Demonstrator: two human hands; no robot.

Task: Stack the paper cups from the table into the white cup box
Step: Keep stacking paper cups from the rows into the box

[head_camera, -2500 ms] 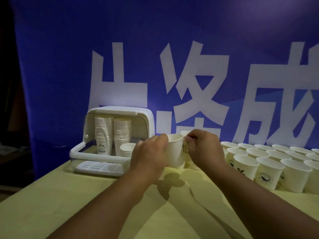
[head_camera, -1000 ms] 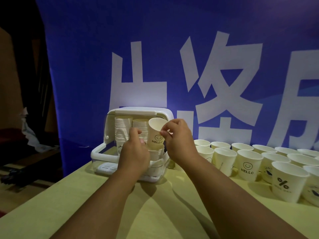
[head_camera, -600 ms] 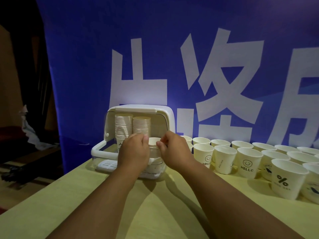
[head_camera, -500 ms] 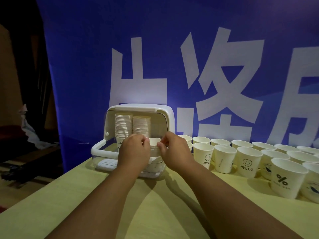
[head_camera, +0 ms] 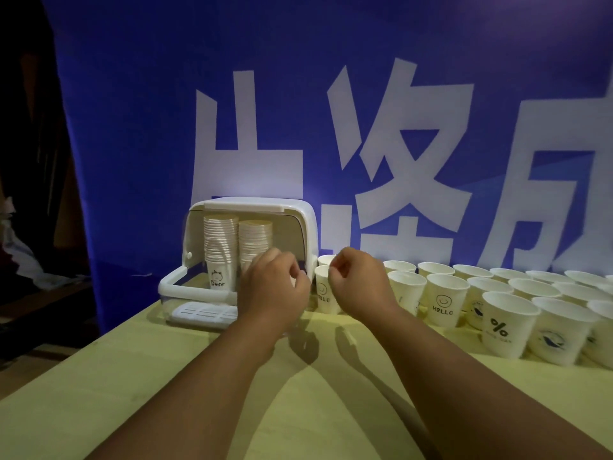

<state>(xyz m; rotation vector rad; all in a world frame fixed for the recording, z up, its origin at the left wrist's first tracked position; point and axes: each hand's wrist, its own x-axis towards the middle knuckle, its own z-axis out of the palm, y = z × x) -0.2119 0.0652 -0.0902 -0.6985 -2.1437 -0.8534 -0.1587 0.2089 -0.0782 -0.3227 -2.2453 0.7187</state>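
**Indoors, two bare hands hover beside a half-filled cup box**

Filling the whole background is a blue banner (head_camera: 331, 94) printed with very large white characters. Below it, a pale yellow table (head_camera: 199, 393) spans the lower half of the frame.

Two bare forearms reach up from the bottom edge toward the centre. The person's left hand (head_camera: 273, 288) sits just left of centre, in front of the right part of the white cup box (head_camera: 298, 224). Its fingers are curled, and it hides what lies behind it, so I cannot tell whether it grasps anything. The right hand (head_camera: 356, 282), just right of centre, is clenched loosely with the thumb against the forefinger and holds nothing.

The cup box stands at the table's far edge, left of centre, with its front open. A white slotted tray (head_camera: 202, 313) lies at its lower front.

Loose paper cups (head_camera: 560, 330) stand upright in rows from the centre to the right edge of the frame, close together. One shows a percent sign (head_camera: 504, 323) and another a smiley with HELLO (head_camera: 444, 302). One more HELLO cup (head_camera: 323, 290) shows between the two hands, just beside the box.

Inside the box are two tall nested stacks: the left stack (head_camera: 220, 240), whose bottom cup reads "Bear", and a slightly shorter stack (head_camera: 255, 237) to its right.
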